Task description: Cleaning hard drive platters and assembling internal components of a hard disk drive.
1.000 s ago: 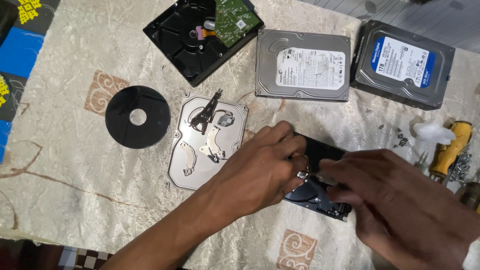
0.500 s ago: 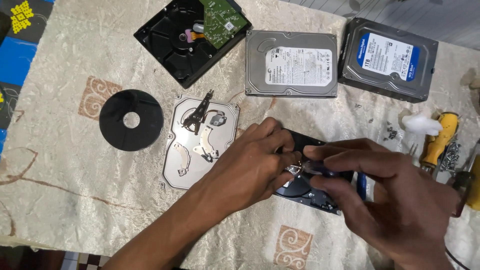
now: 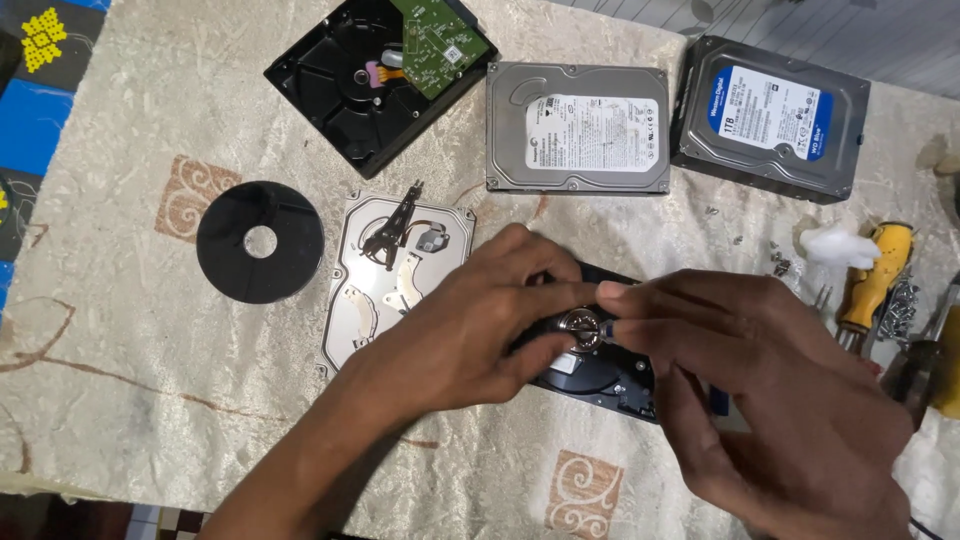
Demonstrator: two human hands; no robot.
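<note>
**A:** Hands, status?

**B:** Both over the open black hard-drive body [image 3: 600,375], lying flat on the cream patterned tablecloth [image 3: 150,400] right of centre. Left hand [image 3: 470,325] comes in from lower left, fingers curled down on the drive's left edge, thumb and forefinger pinched beside the small round silver spindle hub [image 3: 580,328]. Right hand [image 3: 770,400] comes from the lower right, fingertips closed at the hub's right side. Something thin and blue-tipped is in those fingers; can't tell what it is.

**A:** Is the hub lifted or seated?

**B:** Can't tell, fingers cover it all round.

**A:** Rest of the bench?

**B:** Silver metal cover plate [image 3: 395,275], carrying the black actuator arm and loose curved brackets, sits just left of the left hand. Glossy black platter disc [image 3: 260,242] further left, apart from the plate. Top row: gutted black drive casing with a green circuit board [image 3: 380,75], then a sealed silver drive with a white label [image 3: 578,128], then a sealed dark drive with a blue-and-white label [image 3: 770,118]. Far right: yellow-handled screwdriver [image 3: 878,275], white cotton wad [image 3: 835,243] touching it, loose screws [image 3: 902,305] scattered beside.
</note>
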